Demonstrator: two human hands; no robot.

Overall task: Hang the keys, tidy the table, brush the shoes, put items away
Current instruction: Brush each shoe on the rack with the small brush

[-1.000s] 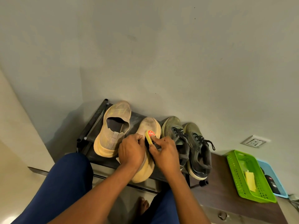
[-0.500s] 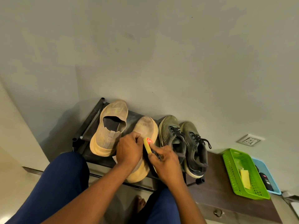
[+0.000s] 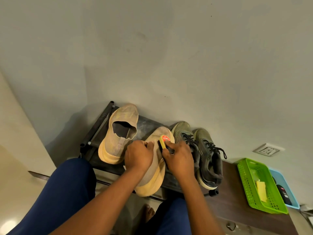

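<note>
Two tan slip-on shoes stand on a dark shoe rack (image 3: 97, 131). My left hand (image 3: 138, 154) grips the nearer tan shoe (image 3: 155, 173) at its opening, fingers curled over the top. My right hand (image 3: 178, 158) holds a yellow shoe brush (image 3: 164, 141) with a red label, bristles against that shoe's upper near the toe. The other tan shoe (image 3: 119, 133) lies to the left, untouched. A pair of dark green laced sneakers (image 3: 201, 150) sits to the right on the rack.
A wooden table (image 3: 232, 200) with a drawer stands right of the rack, carrying a green basket (image 3: 245, 184) with a yellow item and a blue tray (image 3: 286, 187) with dark objects. A wall socket (image 3: 268, 149) is above. My knees and a bare foot are below.
The brush in my right hand slid back toward the heel, then forward toward the toe again. My left hand kept its hold on the shoe.
</note>
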